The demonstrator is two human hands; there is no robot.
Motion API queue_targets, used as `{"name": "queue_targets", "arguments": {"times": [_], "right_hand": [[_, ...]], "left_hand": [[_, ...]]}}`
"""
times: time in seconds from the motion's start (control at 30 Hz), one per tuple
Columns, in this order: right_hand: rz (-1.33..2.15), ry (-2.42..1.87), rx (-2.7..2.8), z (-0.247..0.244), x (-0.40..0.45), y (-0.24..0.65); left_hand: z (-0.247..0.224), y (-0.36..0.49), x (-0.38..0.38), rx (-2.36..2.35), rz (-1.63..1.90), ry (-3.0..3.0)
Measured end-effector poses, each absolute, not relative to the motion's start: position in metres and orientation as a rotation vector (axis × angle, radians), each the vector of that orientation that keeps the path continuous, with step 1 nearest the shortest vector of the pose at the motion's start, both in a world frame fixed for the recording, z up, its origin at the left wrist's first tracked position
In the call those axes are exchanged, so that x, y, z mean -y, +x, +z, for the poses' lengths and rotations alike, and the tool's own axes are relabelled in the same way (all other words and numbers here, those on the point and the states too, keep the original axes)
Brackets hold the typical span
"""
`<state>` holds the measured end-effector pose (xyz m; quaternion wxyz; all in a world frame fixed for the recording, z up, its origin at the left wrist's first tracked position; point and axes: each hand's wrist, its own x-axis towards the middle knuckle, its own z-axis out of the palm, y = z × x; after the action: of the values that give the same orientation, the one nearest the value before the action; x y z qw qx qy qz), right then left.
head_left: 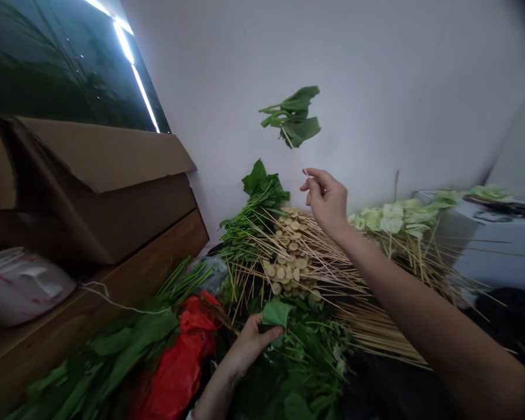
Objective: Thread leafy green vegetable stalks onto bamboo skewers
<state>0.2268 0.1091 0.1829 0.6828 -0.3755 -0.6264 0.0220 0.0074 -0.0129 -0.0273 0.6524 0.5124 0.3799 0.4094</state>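
Observation:
My right hand [326, 195] is raised in front of the wall, pinching the lower end of a thin wooden skewer [289, 137]. Green leaves [301, 111] with stems are threaded on its upper end. Lower down, my left hand [256, 341] grips a green leaf [276, 312] between thumb and fingers, just over a heap of leafy greens [306, 356]. Behind the hands lie skewers of pale round slices [289, 268], their sticks pointing right. A pile of skewered greens [254, 221] rests against the wall.
At left, an open cardboard box [114, 204] stands on a wooden ledge [170, 245] beside a whitish container [21, 286]. A red plastic bag [179, 361] lies among long leaves [122, 344]. Skewered pale green leaves [394, 219] lie right, near a white box [476, 239].

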Motion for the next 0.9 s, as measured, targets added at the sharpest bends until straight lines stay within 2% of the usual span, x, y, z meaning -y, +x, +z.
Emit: {"name": "queue_targets", "arguments": {"times": [0.1,0.2,0.37,0.5,0.7,0.9], "right_hand": [[-0.101,-0.953,1.53,0.183,-0.145,0.21],[-0.24,-1.318,1.901,0.17,-0.178,0.193],[-0.17,-1.529,2.169,0.134,-0.209,0.178],[-0.276,-1.582,2.251,0.135,-0.212,0.175],[-0.414,-1.531,2.264,0.148,-0.171,0.194],[-0.373,-1.414,2.3,0.095,-0.069,0.273]], "left_hand": [[-0.035,0.006,0.011,-0.847,0.918,1.193],[-0.039,0.005,0.009,-0.842,0.909,1.221],[-0.039,0.005,0.009,-0.868,0.901,1.213],[-0.036,0.007,0.009,-0.859,0.894,1.182],[-0.021,0.01,0.014,-0.92,0.902,1.156],[-0.011,0.007,0.013,-0.979,0.907,1.158]]}}
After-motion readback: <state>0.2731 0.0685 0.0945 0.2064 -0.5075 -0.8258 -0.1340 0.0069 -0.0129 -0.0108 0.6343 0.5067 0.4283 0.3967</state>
